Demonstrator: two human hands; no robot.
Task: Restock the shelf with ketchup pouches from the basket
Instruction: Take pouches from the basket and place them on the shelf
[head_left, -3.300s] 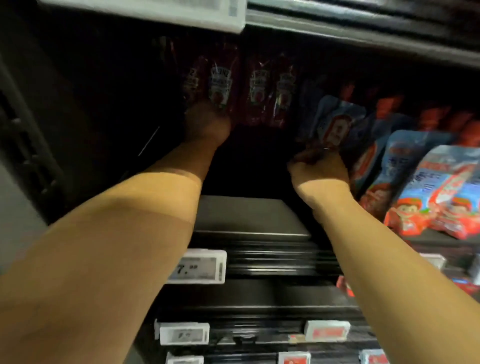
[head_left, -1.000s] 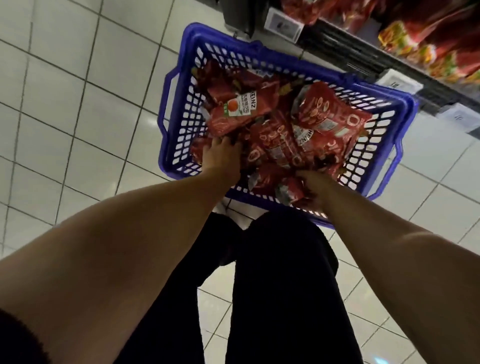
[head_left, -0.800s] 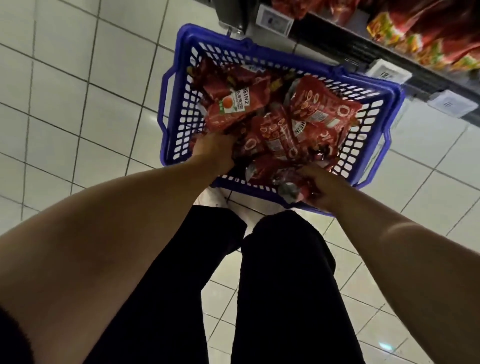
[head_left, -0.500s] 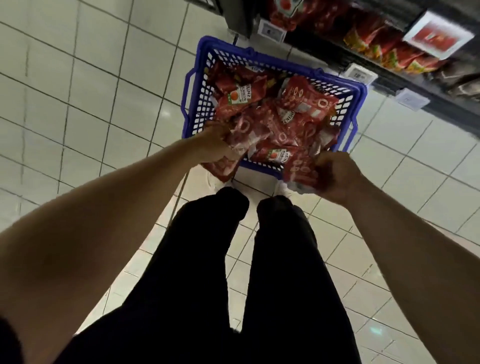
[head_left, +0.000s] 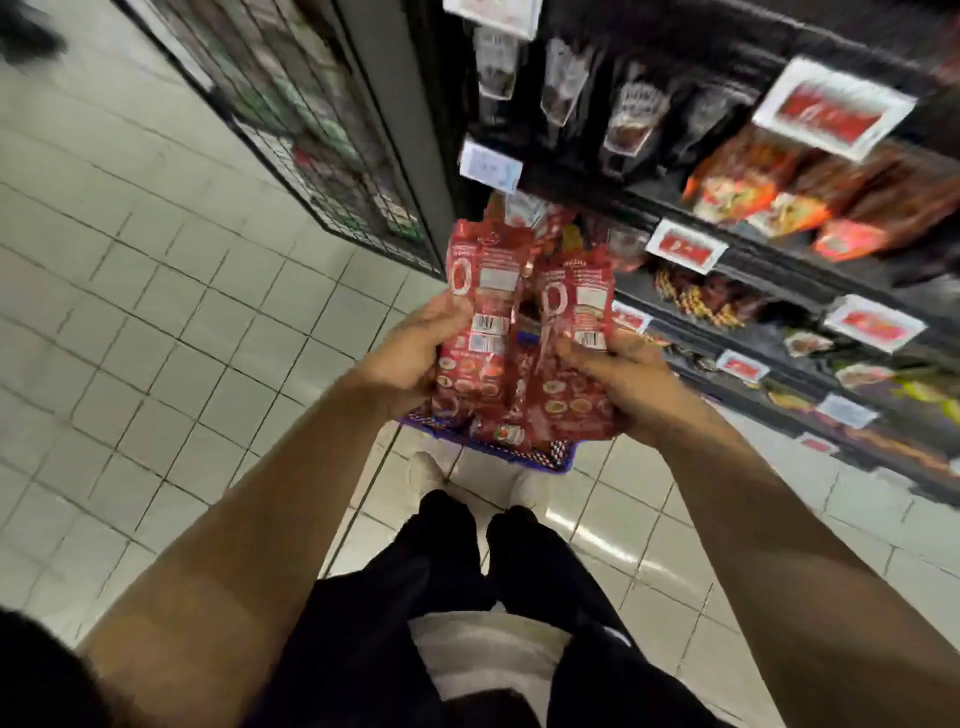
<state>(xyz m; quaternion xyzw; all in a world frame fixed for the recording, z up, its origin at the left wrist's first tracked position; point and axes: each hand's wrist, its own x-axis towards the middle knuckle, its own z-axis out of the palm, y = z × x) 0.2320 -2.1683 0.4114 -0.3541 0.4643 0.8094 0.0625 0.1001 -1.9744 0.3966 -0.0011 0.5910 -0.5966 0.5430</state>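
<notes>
"Two hands, two loads. State each."

"Left hand (head_left: 410, 358): fingers curled round the left ketchup pouch (head_left: 480, 312), held upright, barcode side toward the camera. Right hand (head_left: 618, 379): thumb and fingers clamped on the right ketchup pouch (head_left: 571, 338), just beside the first, edges touching."

"Below the hands?"

"Blue basket (head_left: 519, 454) on the tiled floor (head_left: 156, 312), mostly hidden behind the pouches, more red pouches inside."

"Beyond the right hand?"

"Shelf (head_left: 727, 270) tiers with price tags (head_left: 685, 245) and blurred packets."
</notes>
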